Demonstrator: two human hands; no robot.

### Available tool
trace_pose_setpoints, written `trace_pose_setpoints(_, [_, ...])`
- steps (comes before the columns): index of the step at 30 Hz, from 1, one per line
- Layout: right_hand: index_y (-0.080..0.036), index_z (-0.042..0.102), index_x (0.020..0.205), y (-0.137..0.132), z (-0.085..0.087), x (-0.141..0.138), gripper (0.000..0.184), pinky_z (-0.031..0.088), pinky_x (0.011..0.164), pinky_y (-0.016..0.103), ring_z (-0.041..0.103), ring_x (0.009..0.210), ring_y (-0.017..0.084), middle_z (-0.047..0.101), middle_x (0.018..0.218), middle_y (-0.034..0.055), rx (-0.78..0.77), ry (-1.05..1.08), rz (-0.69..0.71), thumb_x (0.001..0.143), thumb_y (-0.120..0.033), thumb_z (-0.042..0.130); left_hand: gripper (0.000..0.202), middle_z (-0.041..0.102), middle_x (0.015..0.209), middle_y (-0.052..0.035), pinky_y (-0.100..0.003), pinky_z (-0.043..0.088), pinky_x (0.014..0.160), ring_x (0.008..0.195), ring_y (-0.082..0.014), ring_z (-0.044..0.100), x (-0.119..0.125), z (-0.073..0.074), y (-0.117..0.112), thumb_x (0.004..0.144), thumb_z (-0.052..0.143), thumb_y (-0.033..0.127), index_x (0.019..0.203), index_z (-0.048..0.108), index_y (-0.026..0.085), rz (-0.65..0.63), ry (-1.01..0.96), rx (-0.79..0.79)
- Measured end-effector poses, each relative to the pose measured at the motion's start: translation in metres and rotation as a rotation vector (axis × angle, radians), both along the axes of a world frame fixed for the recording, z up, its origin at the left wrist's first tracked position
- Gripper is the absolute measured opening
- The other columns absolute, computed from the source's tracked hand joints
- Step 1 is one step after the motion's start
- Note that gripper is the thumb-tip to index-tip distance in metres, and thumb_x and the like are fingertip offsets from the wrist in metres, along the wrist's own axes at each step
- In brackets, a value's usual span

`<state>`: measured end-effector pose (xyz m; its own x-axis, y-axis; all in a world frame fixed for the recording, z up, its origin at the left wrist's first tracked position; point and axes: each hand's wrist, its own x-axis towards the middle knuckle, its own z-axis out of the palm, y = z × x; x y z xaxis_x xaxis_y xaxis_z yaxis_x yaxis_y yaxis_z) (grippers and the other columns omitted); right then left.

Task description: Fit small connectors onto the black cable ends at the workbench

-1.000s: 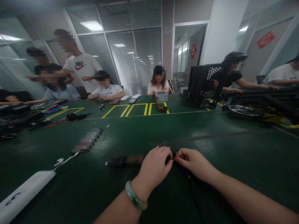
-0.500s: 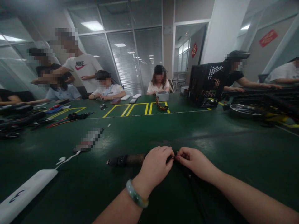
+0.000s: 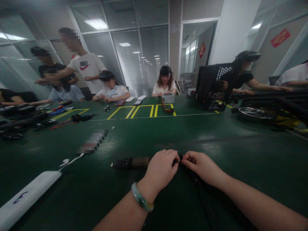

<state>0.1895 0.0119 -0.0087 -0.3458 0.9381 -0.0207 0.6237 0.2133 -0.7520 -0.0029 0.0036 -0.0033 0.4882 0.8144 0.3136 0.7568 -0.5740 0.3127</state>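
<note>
A dark electric screwdriver [image 3: 137, 163] lies crosswise on the green table [image 3: 120, 199], its metal tip pointing left. My left hand [image 3: 161, 168], a jade bangle [image 3: 141, 197] at its wrist, is closed over the screwdriver's rear end and hides most of that part. Fingers pinched, my right hand [image 3: 201, 163] meets the left fingertips at the tool's tail, where a small brassy glint shows. A black cable [image 3: 201, 192] runs from under the right hand toward the lower edge. What exactly lies between the fingertips is too small to make out.
At left are a white power strip [image 3: 31, 195] and a blurred-out flat device [image 3: 93, 141]. Farther back stand a grey power supply [image 3: 168, 97] and a black computer case [image 3: 211, 86]. Dark parts [image 3: 21, 120] and coloured wires lie far left. Several people sit or stand around.
The view has shifted slightly. Both hands keep nearly the same place and grip at the screwdriver's tail.
</note>
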Motion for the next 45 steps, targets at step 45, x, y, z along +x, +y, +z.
trace_pose_setpoints(45, [-0.02, 0.066, 0.085, -0.001, 0.0, -0.002, 0.021, 0.04, 0.058, 0.024, 0.06, 0.07, 0.015, 0.068, 0.079, 0.0008, -0.023, 0.024, -0.009, 0.086, -0.038, 0.055, 0.008, 0.064, 0.099, -0.0013, -0.035, 0.043, 0.088, 0.093, -0.0194, 0.058, 0.001, 0.001, 0.0, 0.084, 0.056, 0.019, 0.091, 0.06, 0.022, -0.001, 0.032, -0.007])
